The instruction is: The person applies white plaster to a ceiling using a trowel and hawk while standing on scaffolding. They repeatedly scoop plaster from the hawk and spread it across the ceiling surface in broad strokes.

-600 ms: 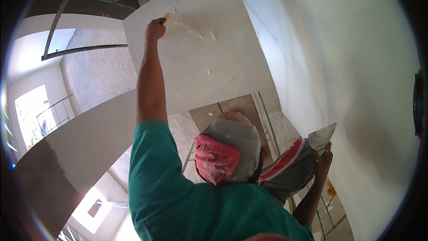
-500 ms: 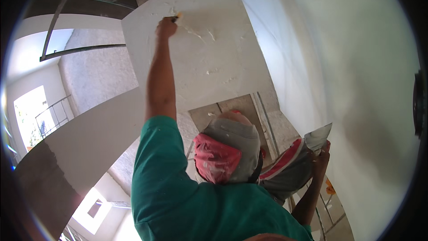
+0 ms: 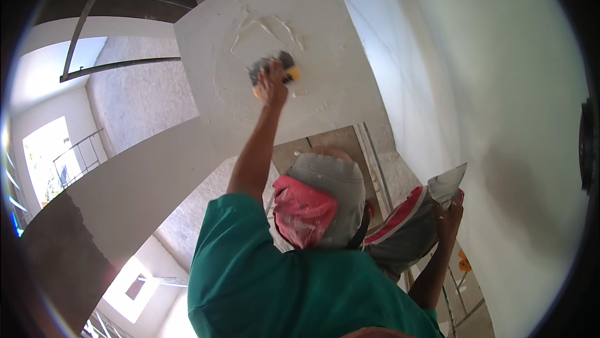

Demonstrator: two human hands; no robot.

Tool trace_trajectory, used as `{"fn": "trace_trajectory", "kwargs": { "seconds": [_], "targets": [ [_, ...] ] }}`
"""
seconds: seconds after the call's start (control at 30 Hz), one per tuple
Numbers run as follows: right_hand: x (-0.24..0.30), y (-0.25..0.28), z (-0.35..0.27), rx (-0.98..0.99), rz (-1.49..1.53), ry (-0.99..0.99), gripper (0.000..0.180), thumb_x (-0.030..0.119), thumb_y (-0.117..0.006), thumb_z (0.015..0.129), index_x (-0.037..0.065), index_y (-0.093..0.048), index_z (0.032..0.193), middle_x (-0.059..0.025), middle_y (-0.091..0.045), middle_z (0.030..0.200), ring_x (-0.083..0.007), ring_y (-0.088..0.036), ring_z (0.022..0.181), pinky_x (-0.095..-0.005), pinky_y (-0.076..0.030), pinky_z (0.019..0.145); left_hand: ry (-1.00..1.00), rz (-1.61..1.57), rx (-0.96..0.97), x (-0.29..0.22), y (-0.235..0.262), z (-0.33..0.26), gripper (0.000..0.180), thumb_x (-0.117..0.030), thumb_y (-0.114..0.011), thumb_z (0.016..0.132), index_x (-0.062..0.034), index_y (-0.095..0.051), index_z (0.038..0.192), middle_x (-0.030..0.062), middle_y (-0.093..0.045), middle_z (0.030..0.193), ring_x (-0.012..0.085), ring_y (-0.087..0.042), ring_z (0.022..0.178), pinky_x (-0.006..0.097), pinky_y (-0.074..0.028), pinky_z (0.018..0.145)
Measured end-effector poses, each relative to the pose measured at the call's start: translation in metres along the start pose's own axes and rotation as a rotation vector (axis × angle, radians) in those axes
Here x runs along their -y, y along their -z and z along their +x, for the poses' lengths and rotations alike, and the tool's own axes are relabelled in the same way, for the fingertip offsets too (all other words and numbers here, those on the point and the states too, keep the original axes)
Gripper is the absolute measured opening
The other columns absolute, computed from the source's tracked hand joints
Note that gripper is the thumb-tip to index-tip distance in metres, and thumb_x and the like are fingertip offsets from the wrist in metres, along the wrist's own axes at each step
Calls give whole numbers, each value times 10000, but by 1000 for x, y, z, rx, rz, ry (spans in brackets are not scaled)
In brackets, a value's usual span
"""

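Two tools: yellow-handled trowel (image 3: 273,73) on plaster (image 3: 281,19), hawk (image 3: 447,185) lower.

Green shirt (image 3: 275,275), pink-and-grey head cloth (image 3: 319,203), yellow-handled trowel (image 3: 273,72), white plastered ceiling (image 3: 325,25).

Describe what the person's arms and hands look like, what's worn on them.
Both forearms are bare, with no gloves on the left hand or right hand. A green short sleeve covers the left upper arm, lightly speckled with pale flecks. No watch or jewellery shows.

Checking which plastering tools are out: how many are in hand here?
2: a yellow-handled trowel pressed to the ceiling in the left hand, and a metal hawk in the right hand, lower right. Others may be hidden.
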State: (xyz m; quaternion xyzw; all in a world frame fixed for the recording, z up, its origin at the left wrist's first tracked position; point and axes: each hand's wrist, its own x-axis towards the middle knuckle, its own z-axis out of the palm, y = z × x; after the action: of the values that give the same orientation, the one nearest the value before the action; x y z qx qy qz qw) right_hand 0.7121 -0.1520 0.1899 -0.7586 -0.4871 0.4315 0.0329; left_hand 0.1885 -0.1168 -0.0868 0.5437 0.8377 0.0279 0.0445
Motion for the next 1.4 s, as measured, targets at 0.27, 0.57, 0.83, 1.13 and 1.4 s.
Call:
{"fn": "trace_trajectory", "kwargs": {
  "seconds": [0.27,0.57,0.83,1.13,1.4],
  "targets": [
    [-3,0,7,-4,15,120,351,109,-698,680,-25,-660,1002,-147,-687,950,-257,-637,900,-363,-463,842,265,-181,142,61,119,51,375,-69,-475,847,-194,-593,1181,185,-640,1078,379,-624,984,480,-511,804],
    [4,-7,1,-146,-52,296,361,96,-687,668,-37,-656,1003,-126,-692,919,-206,-630,882,-346,-464,835,260,-191,282,53,91,47,464,-66,-494,774,-215,-653,1184,133,-652,1127,333,-611,1056,456,-481,903],
    [-1,-10,-7,-131,100,177,376,93,-680,644,-43,-654,993,-128,-695,902,-228,-644,842,-359,-481,808,360,-91,280,24,79,105,452,-125,-524,805,-311,-637,1201,143,-632,1166,332,-587,1106,451,-467,939],
    [16,2,-6,-85,24,160,387,124,-691,634,-15,-666,995,-164,-690,930,-327,-617,968,-412,-394,969,338,-208,115,103,123,178,403,-144,-501,804,-208,-654,1172,169,-655,1099,355,-622,1029,460,-500,870],
    [15,-1,-6,-58,-31,240,420,131,-691,628,-4,-646,1023,-142,-616,1070,-273,-556,1072,-389,-327,977,22,-45,386,-25,89,122,410,-133,-531,811,-263,-643,1184,138,-658,1107,314,-618,1058,454,-489,918]
  ]
}}
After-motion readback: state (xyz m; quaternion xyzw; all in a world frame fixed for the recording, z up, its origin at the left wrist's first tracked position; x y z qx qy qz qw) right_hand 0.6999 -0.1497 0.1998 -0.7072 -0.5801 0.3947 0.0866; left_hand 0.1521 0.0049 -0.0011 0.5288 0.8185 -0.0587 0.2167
